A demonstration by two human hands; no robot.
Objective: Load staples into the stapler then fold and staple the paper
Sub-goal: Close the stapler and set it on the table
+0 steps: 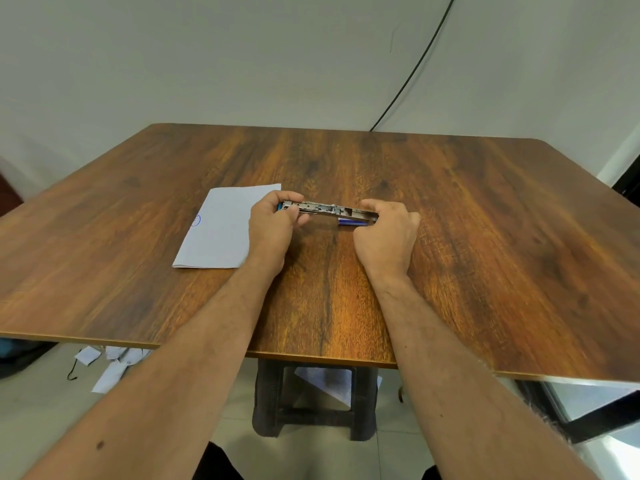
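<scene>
You have one stapler (327,209), one sheet of paper (221,226) and one small blue box (351,222) on the wooden table (485,237), and both of your hands are on the stapler.

The stapler is swung open, so its bare metal channel faces up. Its long axis runs nearly straight across the table from left to right, dipping a little toward you at the right end. A bit of light-blue plastic shows at the left end.

Your left hand (273,225) has its fingers curled over the stapler's left end, with the thumb pressed against the near side of the metal. Your right hand (388,233) has its fingers curled round the right end, knuckles up; the fingertips themselves are hidden behind the hand. Whether the stapler rests on the table or is held just above it cannot be told.

The blue box lies just under the stapler's right part, touching your right hand's thumb side.

The paper lies flat on the table, left of centre, its right edge partly under your left hand and wrist. It bears one small blue round stamp (196,220) near its left edge.
</scene>
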